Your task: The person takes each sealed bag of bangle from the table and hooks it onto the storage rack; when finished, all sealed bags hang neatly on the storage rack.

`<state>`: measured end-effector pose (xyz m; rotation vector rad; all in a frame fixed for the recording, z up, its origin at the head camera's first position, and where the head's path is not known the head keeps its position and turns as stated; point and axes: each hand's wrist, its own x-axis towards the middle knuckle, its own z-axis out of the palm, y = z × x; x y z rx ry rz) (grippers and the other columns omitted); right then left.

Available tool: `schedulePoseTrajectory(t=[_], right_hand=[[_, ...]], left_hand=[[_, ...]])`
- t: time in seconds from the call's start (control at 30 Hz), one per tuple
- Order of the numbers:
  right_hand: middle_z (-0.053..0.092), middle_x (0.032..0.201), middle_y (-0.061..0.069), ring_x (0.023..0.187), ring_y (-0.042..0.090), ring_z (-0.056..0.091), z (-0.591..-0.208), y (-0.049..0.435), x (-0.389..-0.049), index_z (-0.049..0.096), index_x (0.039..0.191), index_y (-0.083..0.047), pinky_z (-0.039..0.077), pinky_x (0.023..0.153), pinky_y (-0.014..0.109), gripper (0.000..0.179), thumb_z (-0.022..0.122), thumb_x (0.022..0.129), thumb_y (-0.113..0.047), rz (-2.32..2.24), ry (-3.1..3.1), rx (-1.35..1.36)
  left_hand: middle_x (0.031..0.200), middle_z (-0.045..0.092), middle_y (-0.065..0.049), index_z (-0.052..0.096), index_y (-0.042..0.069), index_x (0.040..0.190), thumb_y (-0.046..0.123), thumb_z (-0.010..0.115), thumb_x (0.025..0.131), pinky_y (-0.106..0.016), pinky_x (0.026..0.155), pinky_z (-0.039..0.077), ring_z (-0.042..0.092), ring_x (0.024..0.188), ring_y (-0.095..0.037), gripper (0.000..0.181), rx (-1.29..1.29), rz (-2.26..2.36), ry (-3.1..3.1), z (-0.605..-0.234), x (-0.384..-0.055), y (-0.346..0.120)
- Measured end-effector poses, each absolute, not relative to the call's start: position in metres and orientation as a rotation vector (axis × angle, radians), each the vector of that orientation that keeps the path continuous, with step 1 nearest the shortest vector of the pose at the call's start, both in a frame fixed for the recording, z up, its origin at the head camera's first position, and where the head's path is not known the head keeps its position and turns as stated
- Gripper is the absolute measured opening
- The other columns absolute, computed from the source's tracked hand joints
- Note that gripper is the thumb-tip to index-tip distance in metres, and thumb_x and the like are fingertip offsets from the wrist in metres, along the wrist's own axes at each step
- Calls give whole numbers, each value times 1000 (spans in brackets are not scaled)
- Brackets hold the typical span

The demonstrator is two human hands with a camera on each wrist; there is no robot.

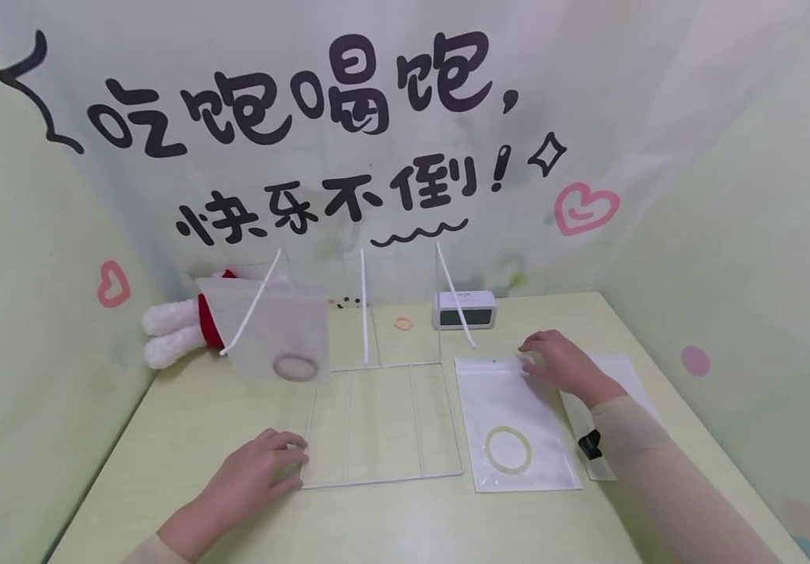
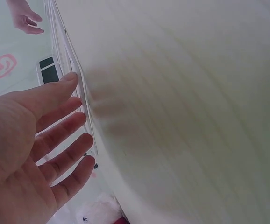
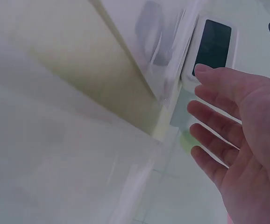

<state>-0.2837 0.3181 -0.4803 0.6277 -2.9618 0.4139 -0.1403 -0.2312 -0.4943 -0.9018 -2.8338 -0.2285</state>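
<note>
A white wire display rack [image 1: 437,475] stands mid-table, with three prongs angled toward me. From its left prong hangs a clear bag [image 1: 257,313] holding a greyish ring. My left hand [image 1: 250,474] is at the rack base's front left corner, fingers loosely bent and fingertips right at the wire. To the right lies a flat zip bag [image 1: 518,403] with a yellow-green ring [image 1: 488,450] inside. My right hand [image 1: 567,366] hovers by its upper right corner, fingers relaxed and spread, holding nothing in the right wrist view. Beneath that forearm lies another bag [image 1: 616,366] with a black item [image 1: 591,444].
At the back stands a white digital clock [image 1: 464,298], left of it a small peach ring [image 1: 395,322]. A white plush toy [image 1: 172,321] with red clothing lies behind the hanging bag. Printed fabric walls [image 1: 687,235] enclose the table on three sides.
</note>
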Motion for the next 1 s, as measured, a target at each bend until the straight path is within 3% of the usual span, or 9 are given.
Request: schedulePoseTrajectory(t=[0.23,0.5,1.0], right_hand=[[70,121,21,119,45,59,-481,327,-297,73,119,1,48,106,60,33,77,91,-16,449,-3033,657],[75,112,13,108,35,68,-491,333,-306,77,111,-3,54,101,55,25,79,89,-14,433,-3041,763],[72,98,4,96,26,65,-487,328,-309,78,104,-7,55,92,51,13,76,91,-9,566,-2992,694]], left_hand=[[121,70,7,80,21,104,31,87,80,-34,81,60,63,105,-16,27,-910,-239,-2820,-496,-142,-231],[122,70,7,80,21,105,33,86,82,-35,83,60,63,106,-15,27,-882,-232,-2865,-496,-140,-230],[121,70,6,80,21,104,32,86,81,-35,83,60,63,106,-16,26,-872,-216,-2855,-496,-139,-233]])
